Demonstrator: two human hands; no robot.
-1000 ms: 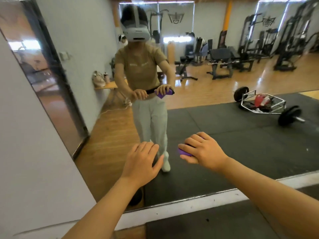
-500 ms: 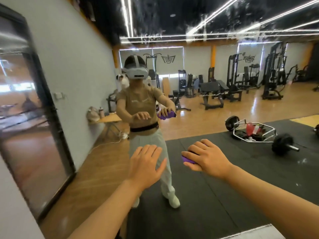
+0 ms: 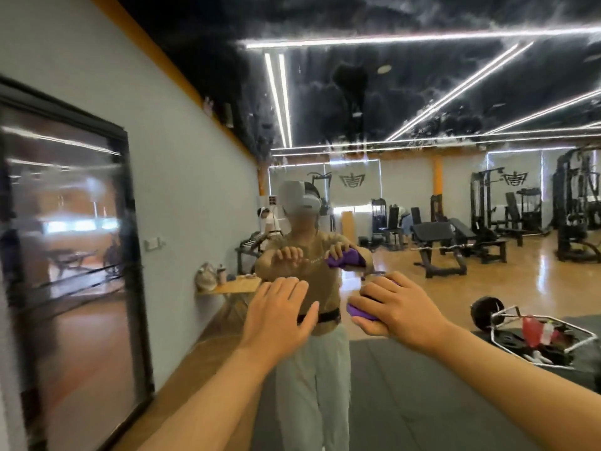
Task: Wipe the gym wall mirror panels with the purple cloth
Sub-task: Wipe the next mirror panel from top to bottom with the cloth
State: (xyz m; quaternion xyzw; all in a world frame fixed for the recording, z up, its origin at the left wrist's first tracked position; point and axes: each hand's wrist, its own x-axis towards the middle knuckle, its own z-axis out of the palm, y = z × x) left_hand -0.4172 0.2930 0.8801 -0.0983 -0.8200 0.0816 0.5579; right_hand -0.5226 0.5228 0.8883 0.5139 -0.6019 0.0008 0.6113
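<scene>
A large frameless gym wall mirror (image 3: 455,379) fills the view, and both bare arms are seen reaching forward toward its glass. The right hand (image 3: 395,307) is curled over a small bunched purple cloth (image 3: 359,311), which is gripped between thumb and fingers; only a sliver of the cloth shows beneath the fingers. The cloth is held at about chest height in front of the glass, probably so that a wiping stroke can begin there, though whether it is already touching the mirror cannot be told. The left hand (image 3: 278,315) is held just beside it, fingers straight and spread, holding nothing; it appears to be raised as a brace or guide against the panel. In the reflection, a person in a tan top and pale trousers is mirrored with the same pose, the purple cloth visible more fully. Reflected behind are black weight machines, a loaded hex barbell (image 3: 533,333) on dark rubber matting, and a small wooden worktop (image 3: 227,288) carrying a bag. A black-framed door (image 3: 74,271) is set in the grey wall at left.
</scene>
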